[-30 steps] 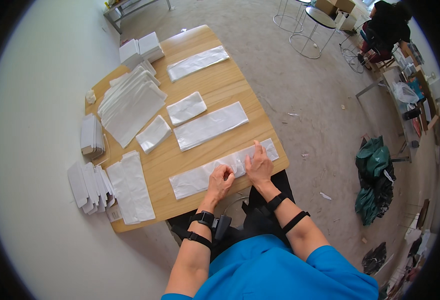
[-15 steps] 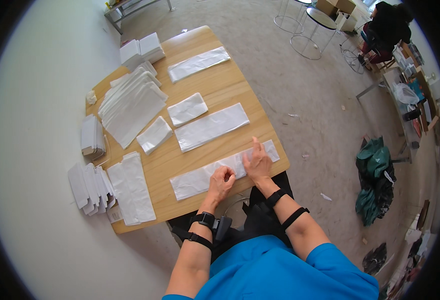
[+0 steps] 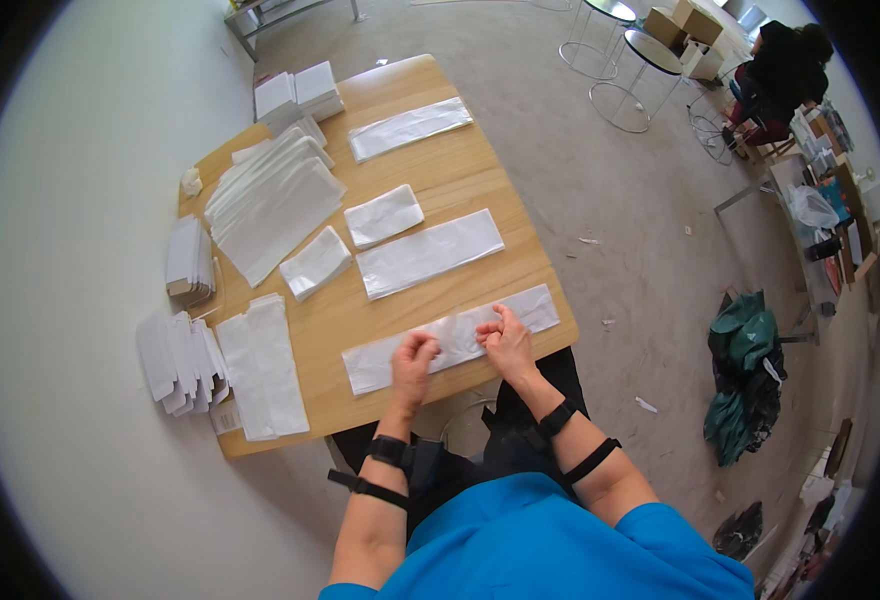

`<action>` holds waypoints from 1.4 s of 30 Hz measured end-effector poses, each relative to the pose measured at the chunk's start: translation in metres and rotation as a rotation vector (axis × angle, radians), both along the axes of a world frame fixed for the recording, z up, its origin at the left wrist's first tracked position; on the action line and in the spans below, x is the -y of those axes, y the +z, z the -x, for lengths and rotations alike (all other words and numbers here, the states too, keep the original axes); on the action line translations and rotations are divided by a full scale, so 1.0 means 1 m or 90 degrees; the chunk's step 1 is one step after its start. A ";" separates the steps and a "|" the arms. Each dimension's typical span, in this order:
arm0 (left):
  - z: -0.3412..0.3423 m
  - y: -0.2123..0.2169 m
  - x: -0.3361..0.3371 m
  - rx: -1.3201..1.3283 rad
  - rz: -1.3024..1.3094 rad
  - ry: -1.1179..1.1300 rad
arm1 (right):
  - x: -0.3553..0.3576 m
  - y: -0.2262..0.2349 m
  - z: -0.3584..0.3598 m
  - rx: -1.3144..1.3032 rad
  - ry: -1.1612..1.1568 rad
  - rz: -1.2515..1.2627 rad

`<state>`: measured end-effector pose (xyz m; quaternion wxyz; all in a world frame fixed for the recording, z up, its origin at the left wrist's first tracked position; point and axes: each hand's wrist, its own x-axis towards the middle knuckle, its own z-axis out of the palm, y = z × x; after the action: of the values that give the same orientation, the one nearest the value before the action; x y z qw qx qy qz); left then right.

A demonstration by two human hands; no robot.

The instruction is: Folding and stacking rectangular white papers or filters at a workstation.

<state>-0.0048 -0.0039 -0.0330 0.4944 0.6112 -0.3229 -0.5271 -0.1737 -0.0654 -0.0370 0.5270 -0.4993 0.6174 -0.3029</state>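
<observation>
The wooden table (image 3: 460,190) holds three long clear plastic bags (image 3: 430,252), two small folded white pieces (image 3: 384,215), and several stacks of white bags (image 3: 270,205). Two hands (image 3: 505,340) work there.

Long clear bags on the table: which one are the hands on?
The nearest long clear bag, along the table's front edge. The left hand and right hand both rest on it; the middle bag and far bag lie untouched.
</observation>
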 end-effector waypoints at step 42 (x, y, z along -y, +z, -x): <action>0.031 0.020 0.031 0.253 -0.027 -0.195 | 0.009 0.058 0.041 -0.136 -0.103 0.268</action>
<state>-0.0361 -0.0352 -0.0131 0.3229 0.6570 -0.4915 -0.4718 -0.2144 -0.0741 0.0213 0.3174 -0.5763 0.6306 -0.4116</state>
